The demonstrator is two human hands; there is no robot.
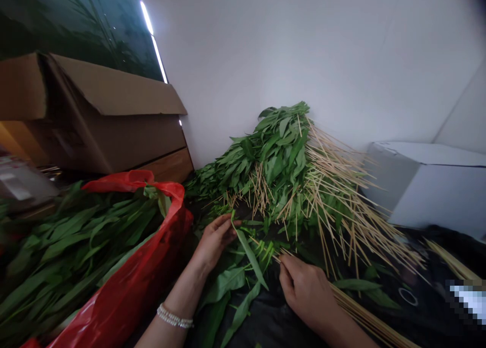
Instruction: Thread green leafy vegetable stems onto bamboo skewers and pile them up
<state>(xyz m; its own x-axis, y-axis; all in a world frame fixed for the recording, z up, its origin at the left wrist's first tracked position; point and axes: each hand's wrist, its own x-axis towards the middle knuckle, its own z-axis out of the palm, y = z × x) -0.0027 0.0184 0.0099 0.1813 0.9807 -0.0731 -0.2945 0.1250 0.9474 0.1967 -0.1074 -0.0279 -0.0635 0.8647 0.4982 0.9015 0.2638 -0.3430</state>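
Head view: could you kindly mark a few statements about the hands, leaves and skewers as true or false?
1. The left hand pinches a long green leaf. True.
2. The right hand holds a knife. False: it grips a bamboo skewer.
3. The red plastic bag holds loose green leaves. True.
4. The pearl bracelet sits on the right wrist. False: it is on the left wrist.

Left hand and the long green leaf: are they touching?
Touching. The head view shows the left hand pinching the top of the long green leaf between its fingertips.
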